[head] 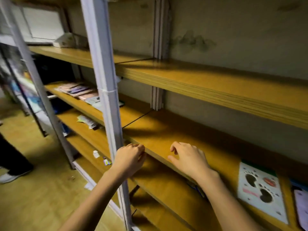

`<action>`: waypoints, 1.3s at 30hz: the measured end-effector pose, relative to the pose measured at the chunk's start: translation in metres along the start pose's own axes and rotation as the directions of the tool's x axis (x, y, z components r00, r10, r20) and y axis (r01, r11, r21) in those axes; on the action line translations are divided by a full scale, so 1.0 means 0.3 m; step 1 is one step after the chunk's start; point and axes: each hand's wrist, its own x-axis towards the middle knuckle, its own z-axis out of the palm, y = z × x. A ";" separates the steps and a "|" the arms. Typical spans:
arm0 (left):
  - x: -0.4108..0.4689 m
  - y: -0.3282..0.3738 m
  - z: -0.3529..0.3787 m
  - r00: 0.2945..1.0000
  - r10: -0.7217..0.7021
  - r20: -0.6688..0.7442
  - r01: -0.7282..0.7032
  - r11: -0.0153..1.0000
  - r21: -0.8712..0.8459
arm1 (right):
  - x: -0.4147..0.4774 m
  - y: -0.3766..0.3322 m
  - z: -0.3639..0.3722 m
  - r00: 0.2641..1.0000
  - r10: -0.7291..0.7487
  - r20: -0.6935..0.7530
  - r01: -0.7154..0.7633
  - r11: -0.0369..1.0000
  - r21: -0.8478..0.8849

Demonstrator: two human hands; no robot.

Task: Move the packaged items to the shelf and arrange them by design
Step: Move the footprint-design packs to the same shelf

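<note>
1. Your left hand [130,158] is at the front edge of the shelf [166,139] by the grey post [106,90]. The fingers are curled under with the back to camera, so I can't tell if it holds anything.
2. Your right hand [190,158] hovers over the board with fingers loosely bent and nothing in it.
3. A footprint pack [260,185] lies flat on this shelf to your right, with a lilac pack [302,204] just beside it at the frame edge. A row of pinkish packs [80,91] sits past the post, seemingly on the same level.
4. Probable step: fetching the next pack. The board under your right hand suits a new design group.
5. Lay packs flat and face up, square to the shelf lip. Keep like designs touching and unlike ones apart.
6. The view is smeared, so check each print before placing.
</note>
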 end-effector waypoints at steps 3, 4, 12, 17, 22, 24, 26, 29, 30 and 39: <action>-0.033 -0.144 -0.038 0.997 -0.072 -0.012 0.072 0.997 0.013 | 0.072 -0.134 0.031 0.997 -0.081 0.001 0.081 0.997 0.009; -0.041 -0.195 -0.051 0.995 -0.100 -0.017 0.100 0.995 0.015 | 0.098 -0.180 0.044 0.995 -0.103 0.001 0.103 0.995 0.007; -0.093 -0.651 -0.141 0.983 -0.179 -0.037 0.181 0.983 0.043 | 0.326 -0.612 0.175 0.973 -0.228 -0.035 0.229 0.972 0.042; -0.095 -0.926 -0.181 0.982 -0.188 -0.030 0.189 0.979 0.069 | 0.476 -0.826 0.255 0.977 -0.208 -0.040 0.211 0.975 0.070; -0.074 -1.105 -0.207 0.984 -0.172 -0.040 0.174 0.983 0.062 | 0.593 -0.967 0.296 0.981 -0.193 -0.032 0.195 0.979 0.053; -0.049 -1.167 -0.207 0.986 -0.166 -0.036 0.168 0.984 0.063 | 0.643 -1.005 0.303 0.983 -0.182 -0.026 0.183 0.982 0.042; -0.016 -1.221 -0.202 0.986 -0.161 -0.037 0.163 0.985 0.058 | 0.697 -1.034 0.309 0.986 -0.167 -0.018 0.168 0.985 0.040; 0.051 -1.298 -0.190 0.987 -0.157 -0.042 0.159 0.987 0.032 | 0.786 -1.063 0.320 0.989 -0.147 -0.009 0.147 0.989 0.019; 0.076 -1.322 -0.184 0.987 -0.155 -0.039 0.157 0.987 0.028 | 0.818 -1.070 0.323 0.990 -0.140 -0.012 0.140 0.990 0.013; 0.407 -1.527 -0.125 0.998 -0.054 -0.037 0.053 0.998 -0.015 | 1.146 -1.086 0.351 0.999 0.011 -0.044 -0.010 1.000 0.025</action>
